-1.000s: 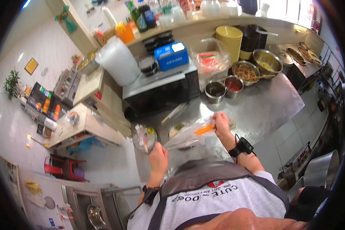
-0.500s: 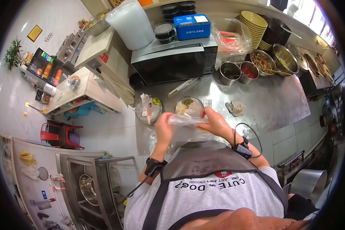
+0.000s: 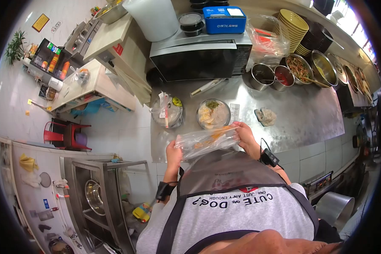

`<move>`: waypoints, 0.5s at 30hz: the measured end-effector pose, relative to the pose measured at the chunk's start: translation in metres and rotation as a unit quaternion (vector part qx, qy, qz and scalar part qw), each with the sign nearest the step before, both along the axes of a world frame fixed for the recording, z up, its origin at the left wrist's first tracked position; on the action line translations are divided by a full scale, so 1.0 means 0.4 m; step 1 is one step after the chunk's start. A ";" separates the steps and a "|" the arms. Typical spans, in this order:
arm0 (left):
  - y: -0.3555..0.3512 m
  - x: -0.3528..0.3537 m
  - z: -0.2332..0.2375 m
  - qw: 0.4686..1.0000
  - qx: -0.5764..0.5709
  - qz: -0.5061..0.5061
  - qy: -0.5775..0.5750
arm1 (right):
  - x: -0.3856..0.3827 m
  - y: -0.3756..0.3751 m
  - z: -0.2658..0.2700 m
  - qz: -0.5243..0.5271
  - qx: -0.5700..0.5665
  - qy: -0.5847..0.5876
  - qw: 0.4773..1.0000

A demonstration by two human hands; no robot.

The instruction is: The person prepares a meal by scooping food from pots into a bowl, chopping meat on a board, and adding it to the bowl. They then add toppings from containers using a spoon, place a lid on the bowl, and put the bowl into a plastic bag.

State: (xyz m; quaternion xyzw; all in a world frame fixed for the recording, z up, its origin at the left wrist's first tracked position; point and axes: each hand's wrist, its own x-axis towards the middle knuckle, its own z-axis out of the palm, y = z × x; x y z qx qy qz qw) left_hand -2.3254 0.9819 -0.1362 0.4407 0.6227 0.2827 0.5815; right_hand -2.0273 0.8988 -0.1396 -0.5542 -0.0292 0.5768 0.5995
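A clear plastic bag with orange markings (image 3: pixel 205 142) is stretched between my two hands, low over the counter's near edge. My left hand (image 3: pixel 174 155) pinches its left end, and my right hand (image 3: pixel 246 136) grips its right end. Just beyond the bag, a round container of food (image 3: pixel 213 114) shows pale and green contents. To its left stands a bagged round container (image 3: pixel 167 111) with a wrapped utensil packet on top. A small white slip (image 3: pixel 234 111) lies right of the open container.
A microwave (image 3: pixel 194 63) stands at the back, with a blue box (image 3: pixel 225 20) on top. Metal pots (image 3: pixel 261 77), food bowls (image 3: pixel 298 67) and stacked yellow bowls (image 3: pixel 293 21) line the right rear. A crumpled cloth (image 3: pixel 265 117) lies on the steel counter (image 3: pixel 300 135).
My hands have moved apart, spreading the bag wider and showing its orange markings. The view has shifted slightly, so the counter items appear displaced.
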 end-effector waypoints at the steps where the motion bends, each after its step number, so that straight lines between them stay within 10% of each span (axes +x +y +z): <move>1: 0.003 -0.012 -0.029 1.000 -0.001 0.005 0.001 | -0.012 0.005 0.008 0.005 -0.001 0.001 1.000; 4: 0.014 -0.080 -0.104 0.982 0.119 -0.038 0.145 | -0.006 0.007 -0.027 0.293 0.092 -0.265 0.914; 9: 0.047 -0.265 -0.184 0.934 -0.290 0.067 -0.195 | 0.131 0.048 -0.134 0.069 -0.053 -0.268 0.959; 15: 0.043 -0.202 -0.100 0.917 -0.328 0.025 -0.225 | 0.112 0.179 -0.179 0.186 -0.093 -0.286 0.935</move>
